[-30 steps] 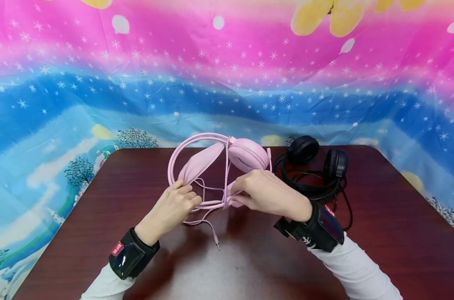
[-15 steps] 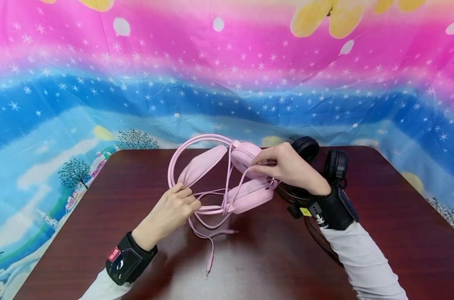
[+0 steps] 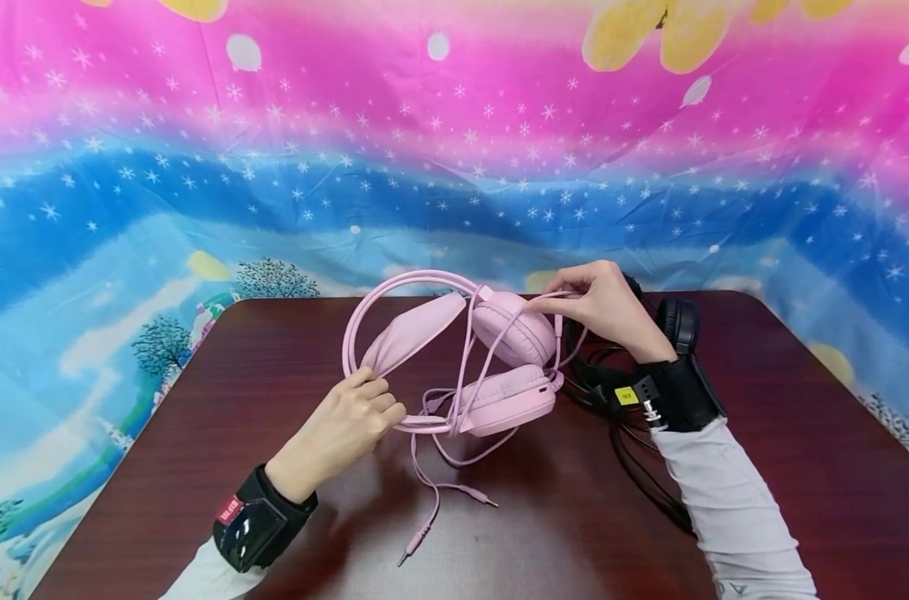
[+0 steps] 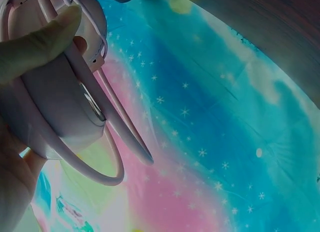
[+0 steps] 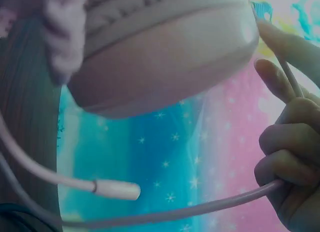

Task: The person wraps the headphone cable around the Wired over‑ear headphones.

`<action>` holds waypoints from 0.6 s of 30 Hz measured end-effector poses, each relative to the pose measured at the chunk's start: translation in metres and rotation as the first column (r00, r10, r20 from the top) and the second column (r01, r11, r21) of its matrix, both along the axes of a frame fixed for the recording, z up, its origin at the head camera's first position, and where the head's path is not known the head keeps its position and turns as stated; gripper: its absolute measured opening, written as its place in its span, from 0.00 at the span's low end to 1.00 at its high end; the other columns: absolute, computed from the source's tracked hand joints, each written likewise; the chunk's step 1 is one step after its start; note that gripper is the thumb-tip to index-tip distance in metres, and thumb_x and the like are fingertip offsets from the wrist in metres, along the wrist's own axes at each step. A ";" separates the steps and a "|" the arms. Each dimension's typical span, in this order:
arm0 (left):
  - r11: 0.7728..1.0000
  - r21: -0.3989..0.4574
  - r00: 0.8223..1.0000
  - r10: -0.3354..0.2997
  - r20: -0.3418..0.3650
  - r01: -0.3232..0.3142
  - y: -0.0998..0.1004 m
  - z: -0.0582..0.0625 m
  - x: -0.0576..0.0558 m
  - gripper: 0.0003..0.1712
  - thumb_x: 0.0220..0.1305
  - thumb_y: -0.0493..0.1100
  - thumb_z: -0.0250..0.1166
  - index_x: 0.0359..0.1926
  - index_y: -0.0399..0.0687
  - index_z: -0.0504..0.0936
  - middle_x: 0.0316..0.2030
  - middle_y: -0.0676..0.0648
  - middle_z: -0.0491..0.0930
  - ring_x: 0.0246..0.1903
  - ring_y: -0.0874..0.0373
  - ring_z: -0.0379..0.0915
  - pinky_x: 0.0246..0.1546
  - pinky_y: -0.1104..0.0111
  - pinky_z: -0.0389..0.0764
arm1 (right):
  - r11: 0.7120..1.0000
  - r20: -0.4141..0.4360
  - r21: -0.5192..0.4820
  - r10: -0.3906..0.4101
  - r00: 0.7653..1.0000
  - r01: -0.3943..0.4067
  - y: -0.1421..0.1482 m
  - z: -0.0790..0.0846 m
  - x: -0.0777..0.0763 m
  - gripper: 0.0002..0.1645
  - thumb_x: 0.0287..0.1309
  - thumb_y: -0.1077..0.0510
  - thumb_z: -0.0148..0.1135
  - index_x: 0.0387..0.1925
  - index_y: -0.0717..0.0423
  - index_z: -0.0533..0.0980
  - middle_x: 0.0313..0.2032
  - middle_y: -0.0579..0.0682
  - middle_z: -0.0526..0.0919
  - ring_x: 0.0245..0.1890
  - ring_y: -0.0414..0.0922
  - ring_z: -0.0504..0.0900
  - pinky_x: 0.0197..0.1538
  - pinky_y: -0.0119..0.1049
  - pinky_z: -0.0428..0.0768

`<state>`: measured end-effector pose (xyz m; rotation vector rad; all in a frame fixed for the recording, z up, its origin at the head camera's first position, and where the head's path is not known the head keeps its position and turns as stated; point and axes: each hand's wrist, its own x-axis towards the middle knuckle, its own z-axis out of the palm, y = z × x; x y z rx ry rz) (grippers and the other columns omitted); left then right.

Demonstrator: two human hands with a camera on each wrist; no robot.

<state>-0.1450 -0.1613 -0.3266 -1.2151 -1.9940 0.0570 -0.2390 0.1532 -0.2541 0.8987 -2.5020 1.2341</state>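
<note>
Pink headphones [image 3: 508, 408] with a padded inner strap [image 3: 417, 333] are held up over the table, their ear cups to the right. My left hand [image 3: 342, 425] grips the headband at its left side; in the left wrist view the thumb lies across the band. At the upper ear cup, my right hand [image 3: 607, 308] pinches the pink cable [image 5: 200, 211], which also runs through its curled fingers in the right wrist view. Strands of cable cross in front of the ear cups. Two plugs [image 3: 415, 546] dangle below the headband. A pink microphone boom [image 5: 117, 189] shows beside the lower cable.
Black headphones [image 3: 679, 323] with a coiled cable lie at the back right of the brown table [image 3: 199, 417], partly hidden by my right hand and wrist. A patterned cloth [image 3: 454, 183] hangs behind the table.
My right hand has moved from the lower ear cup up and to the right, drawing cable with it. Both plugs now hang lower and apart. The left hand keeps its grip.
</note>
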 end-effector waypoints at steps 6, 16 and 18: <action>1.000 -0.004 1.000 -0.004 -0.013 0.003 -0.001 -0.001 -0.001 0.12 0.53 0.29 0.49 0.17 0.45 0.68 0.14 0.52 0.67 0.21 0.58 0.63 0.32 0.66 0.65 | 0.993 0.049 -0.082 0.084 0.995 -0.080 0.001 -0.002 -0.009 0.09 0.57 0.62 0.65 0.39 0.62 0.84 0.37 0.55 0.86 0.36 0.38 0.84 0.40 0.30 0.78; 0.998 -0.050 0.995 -0.044 -0.087 0.040 0.005 0.002 -0.001 0.17 0.59 0.28 0.44 0.17 0.46 0.69 0.14 0.52 0.69 0.21 0.58 0.64 0.32 0.68 0.66 | 0.996 -0.043 -0.062 0.057 0.997 -0.060 -0.023 -0.002 -0.018 0.06 0.52 0.58 0.70 0.31 0.57 0.85 0.27 0.49 0.85 0.25 0.41 0.80 0.30 0.28 0.72; 0.998 -0.051 0.995 -0.043 -0.088 0.038 0.005 0.003 0.000 0.20 0.62 0.27 0.42 0.17 0.45 0.70 0.15 0.52 0.70 0.21 0.58 0.65 0.32 0.68 0.66 | 0.996 -0.055 -0.068 0.057 0.997 -0.061 -0.025 -0.002 -0.019 0.06 0.51 0.59 0.70 0.31 0.58 0.85 0.28 0.50 0.85 0.26 0.40 0.80 0.30 0.28 0.72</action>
